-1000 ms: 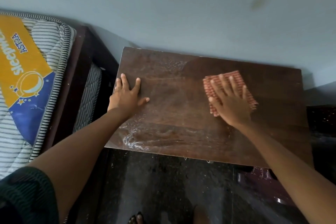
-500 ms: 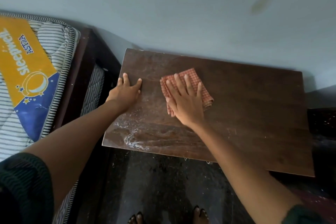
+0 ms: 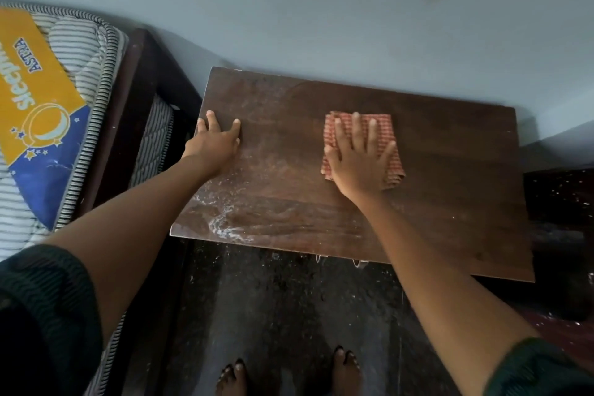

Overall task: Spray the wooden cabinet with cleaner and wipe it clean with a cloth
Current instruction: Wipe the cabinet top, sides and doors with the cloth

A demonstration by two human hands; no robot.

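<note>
The dark wooden cabinet top [image 3: 450,190] fills the middle of the view, against the wall. A folded red checked cloth [image 3: 393,138] lies flat near its centre. My right hand [image 3: 356,157] presses down on the cloth with fingers spread. My left hand [image 3: 217,143] rests flat on the cabinet's left edge, fingers apart, holding nothing. White foamy cleaner streaks [image 3: 225,225] sit near the front left corner. No spray bottle is in view.
A bed with a dark wooden frame [image 3: 128,125] and a striped mattress [image 3: 80,51] with a yellow and blue label stands close on the left. A grey wall [image 3: 321,10] rises behind the cabinet. My bare feet [image 3: 345,370] stand on the dark speckled floor.
My right hand slid the cloth left across the top to beside my left hand, then back right to the centre. My left hand stayed on the left edge.
</note>
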